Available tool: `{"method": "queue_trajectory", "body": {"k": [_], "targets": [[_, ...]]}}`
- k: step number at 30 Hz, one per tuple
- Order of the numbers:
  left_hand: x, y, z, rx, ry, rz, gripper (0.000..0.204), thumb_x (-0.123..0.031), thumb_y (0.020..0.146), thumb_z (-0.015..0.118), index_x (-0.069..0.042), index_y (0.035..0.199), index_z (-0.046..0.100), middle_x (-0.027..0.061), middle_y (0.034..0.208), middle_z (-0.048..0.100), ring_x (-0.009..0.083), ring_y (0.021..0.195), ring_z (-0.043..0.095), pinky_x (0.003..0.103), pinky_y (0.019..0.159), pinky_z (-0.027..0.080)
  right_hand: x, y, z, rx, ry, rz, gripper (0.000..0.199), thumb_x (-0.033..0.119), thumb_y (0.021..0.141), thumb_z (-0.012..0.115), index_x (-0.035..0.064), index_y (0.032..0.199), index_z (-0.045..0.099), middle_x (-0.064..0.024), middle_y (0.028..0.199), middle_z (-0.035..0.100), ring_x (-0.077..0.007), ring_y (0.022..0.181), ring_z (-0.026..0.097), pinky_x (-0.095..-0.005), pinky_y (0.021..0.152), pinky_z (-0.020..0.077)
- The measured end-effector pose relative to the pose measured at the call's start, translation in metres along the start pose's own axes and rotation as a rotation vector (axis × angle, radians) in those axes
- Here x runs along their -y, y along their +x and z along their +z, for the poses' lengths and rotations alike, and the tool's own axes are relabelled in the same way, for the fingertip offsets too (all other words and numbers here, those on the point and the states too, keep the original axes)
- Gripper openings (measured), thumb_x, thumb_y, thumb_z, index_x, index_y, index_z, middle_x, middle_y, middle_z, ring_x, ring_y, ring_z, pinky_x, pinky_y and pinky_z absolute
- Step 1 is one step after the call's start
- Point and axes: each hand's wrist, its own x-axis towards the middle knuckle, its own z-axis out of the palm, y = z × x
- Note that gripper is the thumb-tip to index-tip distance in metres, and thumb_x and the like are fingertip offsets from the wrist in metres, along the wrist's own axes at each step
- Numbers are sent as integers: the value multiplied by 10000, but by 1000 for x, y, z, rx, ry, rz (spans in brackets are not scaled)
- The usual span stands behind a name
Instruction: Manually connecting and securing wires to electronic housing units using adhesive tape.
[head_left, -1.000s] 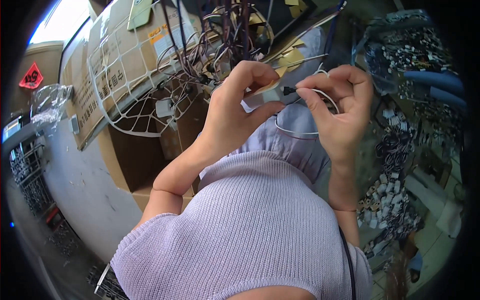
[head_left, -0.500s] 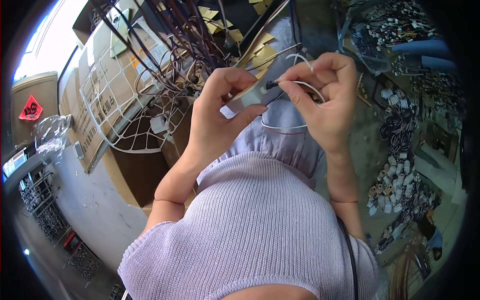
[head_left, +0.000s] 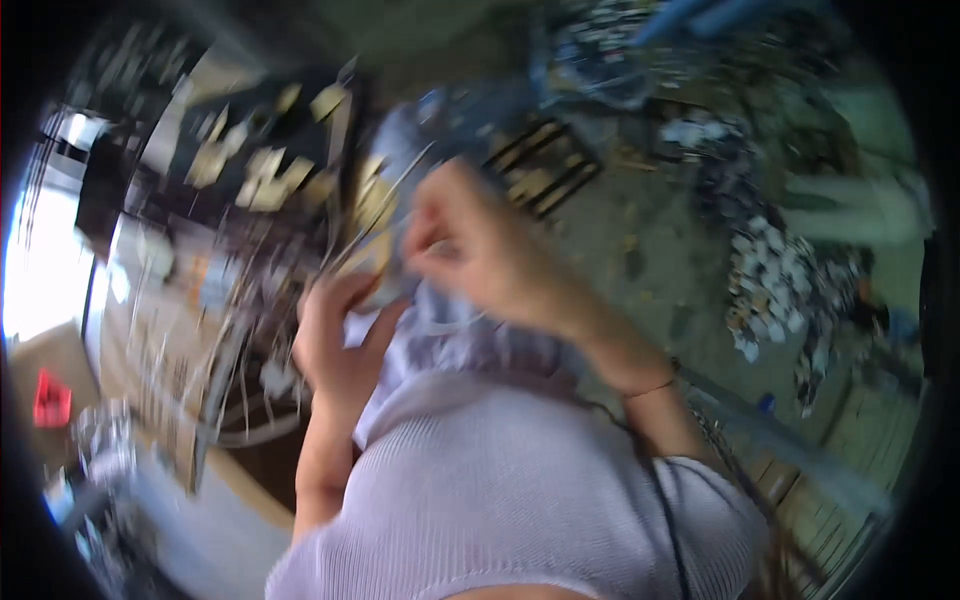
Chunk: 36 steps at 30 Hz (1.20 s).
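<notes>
Seen through my remote feed, heavily blurred by motion: both hands meet just above the middle of the frame, over the wearer's pale lilac knit top (head_left: 500, 480). The left hand (head_left: 340, 345) sits at about 9 o'clock from the right hand (head_left: 475, 250), its grip curled together around a small pale object (head_left: 372, 262) that the blur keeps me from identifying. The right hand's grip is pinched together at the fingertips (head_left: 425, 245), touching or just beside that same object; I cannot tell whether it clamps anything. A thin pale wire loop (head_left: 445, 325) hangs just below the hands, against the gathered fabric. At 10 o'clock lies a smear of dark clutter with tan card-like scraps (head_left: 265, 165); at 3 o'clock, a heap of small light and dark pieces (head_left: 775, 285) on the floor.
</notes>
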Motion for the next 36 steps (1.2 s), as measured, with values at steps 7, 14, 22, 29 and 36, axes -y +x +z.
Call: {"method": "queue_trajectory", "body": {"k": [7, 14, 22, 29, 36], "targets": [[27, -1, 9, 42, -98, -22, 386, -85, 800, 706, 4, 1122, 513, 110, 1065, 545, 199, 922, 526, 301, 793, 437, -11, 3, 14, -18, 75, -103, 284, -17, 813, 622, 51, 976, 399, -90, 803, 637, -244, 755, 663, -343, 632, 495], [29, 17, 7, 230, -582, -358, 175, -211, 950, 495, -46, 996, 462, -5, 854, 482, 44, 730, 428, 179, 634, 354, -27, 7, 15, -190, 58, -193, 285, -27, 809, 624, 53, 967, 401, -98, 806, 627, -233, 778, 668, -364, 656, 496], [53, 32, 10, 311, -759, -542, 138, -54, 889, 633, -51, 954, 512, 29, 913, 588, 112, 821, 552, 220, 670, 445, -37, 14, 15, -173, 280, -169, 330, -50, 761, 650, 47, 973, 416, -104, 906, 538, -232, 846, 575, -353, 698, 474], [42, 50, 25, 299, -540, -305, 193, 43, 814, 631, -64, 851, 475, -26, 786, 503, 16, 661, 454, 146, 544, 325, -44, 17, -9, -675, 43, -336, 286, 9, 709, 762, 51, 712, 479, -23, 657, 524, -147, 647, 535, -247, 663, 434], [44, 58, 38, 225, -453, -144, 196, 104, 810, 574, -46, 885, 473, 0, 830, 505, 51, 724, 490, 170, 625, 394, -59, -10, -35, -577, 121, -309, 144, 19, 784, 725, -5, 806, 584, -41, 744, 619, -85, 636, 575, -252, 550, 439]]}}
